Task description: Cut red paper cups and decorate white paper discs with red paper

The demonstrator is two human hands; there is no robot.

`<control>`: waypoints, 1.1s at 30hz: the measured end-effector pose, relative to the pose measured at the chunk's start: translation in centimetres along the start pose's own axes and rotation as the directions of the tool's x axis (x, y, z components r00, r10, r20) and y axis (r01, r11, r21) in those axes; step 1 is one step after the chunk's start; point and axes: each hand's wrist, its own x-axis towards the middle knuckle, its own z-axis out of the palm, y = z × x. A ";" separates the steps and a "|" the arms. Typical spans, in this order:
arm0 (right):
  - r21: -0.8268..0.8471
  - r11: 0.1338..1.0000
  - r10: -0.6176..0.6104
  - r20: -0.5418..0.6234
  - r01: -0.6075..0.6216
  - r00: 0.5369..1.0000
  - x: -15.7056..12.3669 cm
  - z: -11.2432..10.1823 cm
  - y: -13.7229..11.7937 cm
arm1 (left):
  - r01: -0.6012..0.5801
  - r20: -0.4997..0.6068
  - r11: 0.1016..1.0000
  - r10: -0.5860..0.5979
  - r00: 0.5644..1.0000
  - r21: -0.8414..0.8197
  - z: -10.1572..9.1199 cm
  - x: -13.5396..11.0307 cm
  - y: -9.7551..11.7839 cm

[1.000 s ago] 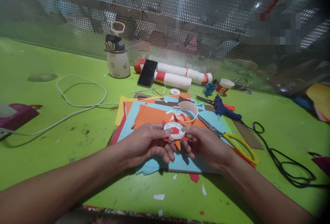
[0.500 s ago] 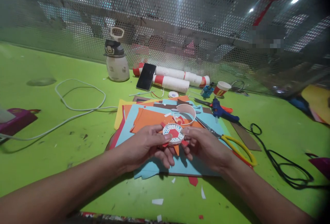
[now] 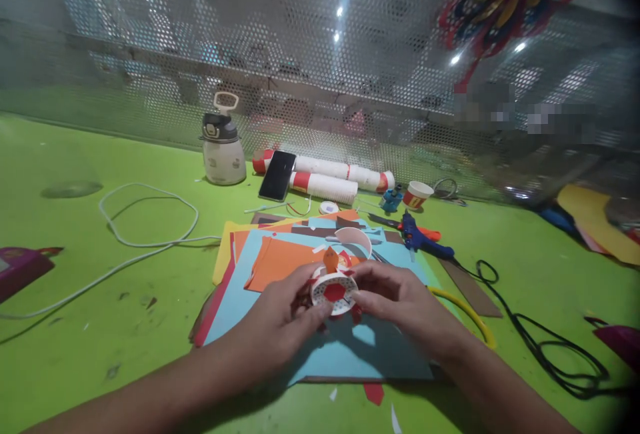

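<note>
- Table (image 3: pixel 135 334): green, under everything; perforated screen (image 3: pixel 280 41) runs along its far side.
- Light-blue sheet (image 3: pixel 370 361): on the paper pile, under both hands. Orange sheet (image 3: pixel 280 264) lies on it, beyond the left hand.
- Left hand (image 3: pixel 285 314): thumb on the near-left face of the round paper piece, other fingers curled behind its left side, mostly hidden. Gripping, narrow.
- Right hand (image 3: pixel 405 294): thumb tip at the right rim, index finger bent over the far right side. Also gripping, narrow; lower fingers can't be read.
- Glue gun (image 3: pixel 410 233): beyond the right hand, well apart from the fingers.
- Round paper piece (image 3: pixel 335 289): between the two thumbs, held above the blue sheet. Left hand on its left, right hand on its right; both touching, neither nearer. Roughly round, no clear long axis. Dotted face with red center is tilted toward the person.
- Orange tab (image 3: pixel 331 261): sticks up from the piece's far edge, so direction is away from the person. Half a second ago an orange point showed at the near edge instead; can't tell if it's the same tab. View has also tipped up, so everything sits lower.
- Red scrap (image 3: pixel 373 393): near table edge, not touched.
</note>
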 end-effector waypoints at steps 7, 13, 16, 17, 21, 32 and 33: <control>-0.078 0.996 -0.029 0.042 0.032 0.999 -0.4 -0.7 0.1 | -0.038 0.004 0.967 0.039 0.999 0.253 -0.1 -0.6 -0.1; -0.079 0.995 -0.051 0.081 0.058 0.995 -0.5 -1.0 0.1 | -0.027 -0.004 0.932 0.031 1.000 0.361 -0.1 -0.7 0.1; -0.130 0.984 -0.111 0.077 0.121 0.991 -0.6 -0.8 -0.2 | -0.044 -0.003 0.911 0.050 0.999 0.409 -0.1 -0.8 0.3; -0.169 0.973 -0.149 0.063 0.158 0.987 -0.7 -0.7 -0.3 | -0.053 0.003 0.911 0.056 0.998 0.409 -0.1 -0.8 0.3; -0.375 0.881 -0.294 0.045 0.289 0.955 -1.0 -0.4 -0.8 | -0.072 0.041 0.910 0.060 0.997 0.409 -0.1 -0.9 0.2; -0.443 0.862 -0.268 0.014 0.246 0.963 -1.4 -0.7 -1.3 | -0.068 0.088 0.906 0.034 0.996 0.417 -0.3 -1.1 0.1; -0.449 0.861 -0.262 0.011 0.239 0.965 -1.4 -0.6 -1.4 | -0.065 0.081 0.906 0.035 0.996 0.418 -0.3 -1.1 0.1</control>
